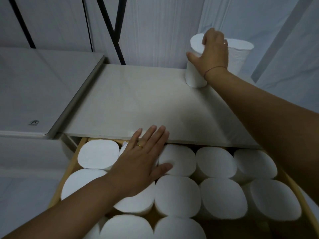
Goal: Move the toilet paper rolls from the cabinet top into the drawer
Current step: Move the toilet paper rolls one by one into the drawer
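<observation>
1. The right hand (213,54) reached to the far right corner of the cabinet top (131,104) and was wrapped around the upper part of an upright toilet paper roll (194,73), thumb on the near side and fingers curled over the top edge — a closed grasp on the roll, whose base looked to rest on the surface.
2. A second upright roll (241,54) stood just behind and to the right of the held one, partly hidden by the hand; whether the two touched could not be told.
3. The left hand (143,157) lay flat and open, palm down, fingers spread, over the rolls in the drawer (69,171), its fingertips reaching the front edge of the cabinet top. It gripped nothing.
4. The open wooden drawer sat below the cabinet top's front edge and was packed with white rolls (215,163) standing on end in rows, flat faces up, pressed close to one another.
5. A ring (140,146) showed on a finger of the left hand, and a thin red string (214,69) circled the right wrist.
6. To the left of the cabinet stood a white appliance top (25,94), and black bars (110,26) crossed the pale wall behind — dim light throughout.
</observation>
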The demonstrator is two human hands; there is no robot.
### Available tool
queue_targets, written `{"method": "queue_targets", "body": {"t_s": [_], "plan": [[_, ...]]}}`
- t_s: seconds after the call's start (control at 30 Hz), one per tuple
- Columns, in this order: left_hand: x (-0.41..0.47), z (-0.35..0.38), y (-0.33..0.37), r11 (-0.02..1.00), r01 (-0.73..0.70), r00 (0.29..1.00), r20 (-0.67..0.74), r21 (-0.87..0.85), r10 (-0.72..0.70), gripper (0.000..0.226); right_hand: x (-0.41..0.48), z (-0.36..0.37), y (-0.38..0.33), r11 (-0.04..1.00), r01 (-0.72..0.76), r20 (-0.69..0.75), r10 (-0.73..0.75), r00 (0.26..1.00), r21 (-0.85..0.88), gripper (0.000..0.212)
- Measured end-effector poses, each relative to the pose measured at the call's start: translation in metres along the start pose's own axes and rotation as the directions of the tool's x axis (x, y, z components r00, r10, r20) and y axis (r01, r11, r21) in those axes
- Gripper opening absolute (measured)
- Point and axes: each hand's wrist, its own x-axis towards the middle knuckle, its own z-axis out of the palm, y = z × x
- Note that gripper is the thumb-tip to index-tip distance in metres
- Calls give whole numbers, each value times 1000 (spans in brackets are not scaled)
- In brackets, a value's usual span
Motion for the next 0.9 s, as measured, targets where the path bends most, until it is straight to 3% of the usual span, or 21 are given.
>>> {"method": "queue_targets", "body": {"t_s": [0.17, 0.4, 0.57, 0.9], "plan": [[0, 0, 0, 1000, -4, 1000, 7, -6, 4, 78, -8, -10, -16, 993, -95, 105, 87, 991, 73, 77], [-4, 1, 6, 999, -1, 1000, 25, 35, 0, 82, -59, -64, -20, 949, -93, 266, 9, 964, 302, 87], [-24, 8, 22, 998, -53, 994, 92, -27, 55, 83, -121, -126, -15, 944, 26, 399, -163, 902, 328, 82], [-61, 27, 63, 981, -147, 976, 145, -123, 165, 73, -230, -221, 7, 934, 130, 605, -318, 730, 334, 89]]}}
